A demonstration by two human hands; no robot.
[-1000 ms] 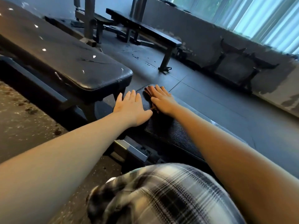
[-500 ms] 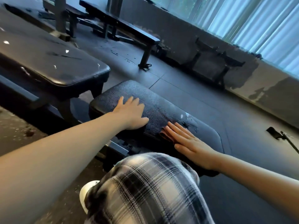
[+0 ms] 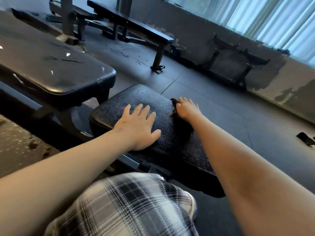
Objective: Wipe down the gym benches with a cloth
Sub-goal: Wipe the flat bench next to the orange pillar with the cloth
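Wipe step judged underway: R hand (image 3: 186,108), fingers together, pressed brown cloth (image 3: 173,106) on bench pad (image 3: 119,103), L hand (image 3: 138,123) splayed beside it; next pass prob. toward L hand.

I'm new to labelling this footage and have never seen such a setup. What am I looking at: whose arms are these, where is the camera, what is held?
No machine here: a person wears one camera on the head, looking down at their own bare arms. The left hand lies flat on a black padded bench. The right hand presses a dark brown cloth against the pad's far right edge. A second bench stands to the left.
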